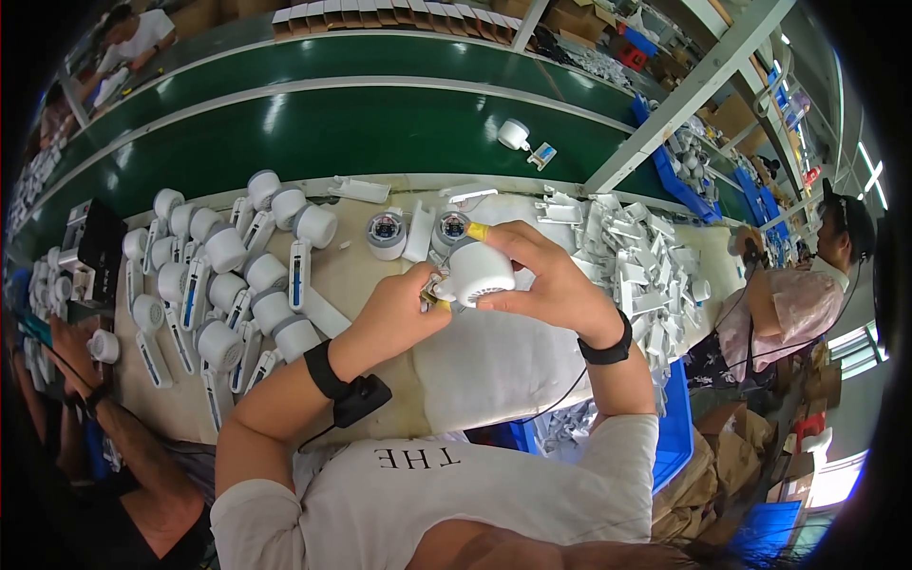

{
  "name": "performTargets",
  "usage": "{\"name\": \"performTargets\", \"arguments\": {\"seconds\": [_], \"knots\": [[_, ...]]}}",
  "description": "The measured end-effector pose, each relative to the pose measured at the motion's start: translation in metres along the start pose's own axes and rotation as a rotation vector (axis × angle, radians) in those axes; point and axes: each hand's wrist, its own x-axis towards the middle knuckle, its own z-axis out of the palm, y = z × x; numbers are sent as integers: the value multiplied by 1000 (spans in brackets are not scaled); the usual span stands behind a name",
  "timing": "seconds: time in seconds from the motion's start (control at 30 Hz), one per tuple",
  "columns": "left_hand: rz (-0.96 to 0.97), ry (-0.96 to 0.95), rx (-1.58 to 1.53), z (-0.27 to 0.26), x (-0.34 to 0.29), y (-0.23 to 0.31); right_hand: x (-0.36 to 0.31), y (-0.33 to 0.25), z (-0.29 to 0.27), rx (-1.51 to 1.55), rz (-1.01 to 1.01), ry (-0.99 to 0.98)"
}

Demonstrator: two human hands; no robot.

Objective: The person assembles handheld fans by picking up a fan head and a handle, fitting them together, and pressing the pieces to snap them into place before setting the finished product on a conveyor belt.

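Over the middle of the worktable I hold a white round housing [483, 273] with a grey rim and a grille of small holes. My right hand [551, 277] grips it from the right, thumb below and fingers above, with a yellow cover on one fingertip. At the housing's narrow neck, my left hand [404, 309] is closed in a pinch; a small part there is mostly hidden by its fingers. Just beyond stand two open round housings, one on the left [387, 234] and one partly behind my right hand [449, 228], with inner parts and wires showing.
Many assembled white round-headed devices [226, 249] crowd the table's left. Loose white handle shells [632, 261] pile up at right. A green conveyor belt [380, 123] runs behind, carrying one device [514, 134]. A blue bin [674, 427] sits below the right edge. Co-workers are on both sides.
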Motion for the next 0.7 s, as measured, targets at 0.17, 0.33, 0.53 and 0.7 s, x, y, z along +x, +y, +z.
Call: {"name": "performTargets", "arguments": {"seconds": [0.17, 0.33, 0.53, 0.7], "knots": [[30, -45, 63, 1, -2, 1, 1, -9, -4, -92, 135, -37], [-39, -95, -179, 7, -9, -17, -6, 16, 2, 52, 58, -54], [-308, -344, -587, 20, -12, -8, -45, 42, 34, 218, 201, 146], [-194, -70, -903, 11, -8, -7, -115, 83, -16, -426, 451, 659]]}}
